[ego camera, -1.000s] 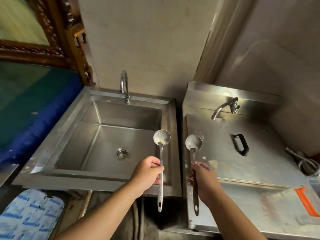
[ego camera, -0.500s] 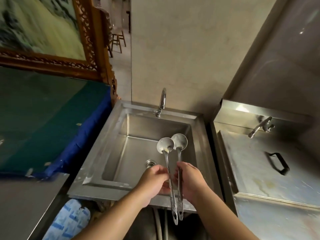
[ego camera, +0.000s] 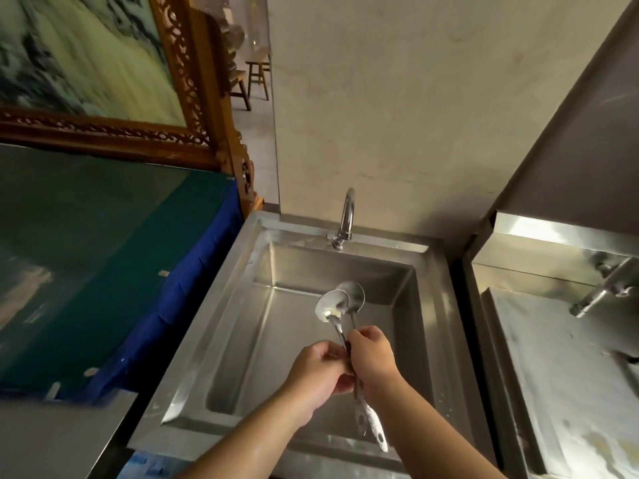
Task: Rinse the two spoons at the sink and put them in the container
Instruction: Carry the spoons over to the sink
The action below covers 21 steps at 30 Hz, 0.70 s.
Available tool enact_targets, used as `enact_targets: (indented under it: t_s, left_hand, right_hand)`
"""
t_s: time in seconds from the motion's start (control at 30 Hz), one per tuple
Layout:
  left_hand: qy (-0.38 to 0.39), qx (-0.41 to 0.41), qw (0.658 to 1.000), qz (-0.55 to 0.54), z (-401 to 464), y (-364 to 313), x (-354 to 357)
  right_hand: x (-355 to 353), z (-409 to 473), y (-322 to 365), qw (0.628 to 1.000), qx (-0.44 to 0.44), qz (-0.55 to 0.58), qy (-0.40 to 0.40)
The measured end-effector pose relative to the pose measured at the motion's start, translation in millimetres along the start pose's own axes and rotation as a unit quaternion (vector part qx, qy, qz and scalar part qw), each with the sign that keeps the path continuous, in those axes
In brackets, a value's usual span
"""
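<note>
Head view, spoons: I see both spoons [ego camera: 342, 305] gathered into one bundle over the steel sink [ego camera: 428, 295], bowls overlapping at the far end, handles running back toward me and poking out below my hands.
Head view, long axis: The bundle lies roughly front to back, tilted a little, bowls pointing at the back wall of the basin.
Head view, key relation: The tap [ego camera: 346, 216] stands at the sink's back rim, beyond the bowls and almost in line with them; no water shows at the spout. The bowls sit lower and nearer me than the spout, apart from it.
Head view, left hand: My left hand [ego camera: 320, 373] is curled closed at the handles from the left side; I cannot tell how much of the load it carries.
Head view, right hand: My right hand [ego camera: 371, 363] is wrapped closed around both handles mid-length, thumb and fingertips pinching them together. It looks the nearer of the two to the tap.
Head view, arm pose: Both forearms come in from the bottom edge and meet over the near half of the basin, wrists close together.
Head view, container: I see no container here, only a second steel unit [ego camera: 553, 357] to the right.
Judgement: The rinse has not begun; one hand must free itself for the tap.
</note>
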<state>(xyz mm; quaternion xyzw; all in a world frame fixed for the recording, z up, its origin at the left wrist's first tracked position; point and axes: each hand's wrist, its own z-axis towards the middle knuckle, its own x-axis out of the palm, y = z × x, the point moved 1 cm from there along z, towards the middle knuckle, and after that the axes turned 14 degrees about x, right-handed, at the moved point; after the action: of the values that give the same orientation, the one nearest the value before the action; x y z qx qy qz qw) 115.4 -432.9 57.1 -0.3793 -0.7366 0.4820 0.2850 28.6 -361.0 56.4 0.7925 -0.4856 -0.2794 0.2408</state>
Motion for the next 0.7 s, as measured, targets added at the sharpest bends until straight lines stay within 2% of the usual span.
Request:
enact_targets:
  t_s: [0.2,0.5,0.57,0.7]
  left_hand:
    - [-0.013,-0.031,0.999,-0.024,59.5,-5.1,25.0]
    - [-0.014,-0.064,0.996,-0.059,122.1,8.3,26.8]
    - [-0.001,-0.062,0.996,-0.070,134.9,13.6,19.2]
    - [0.081,-0.055,0.992,-0.078,159.5,26.6,5.8]
  right_hand:
    - [-1.2,54.8,35.9,0.996,-0.043,-0.076,-0.027]
    - [8.9,109.6,44.4,0.990,-0.045,-0.133,-0.025]
    - [13.4,116.2,43.6,0.988,-0.056,-0.141,-0.028]
    - [20.1,133.2,44.1,0.985,-0.064,-0.149,-0.060]
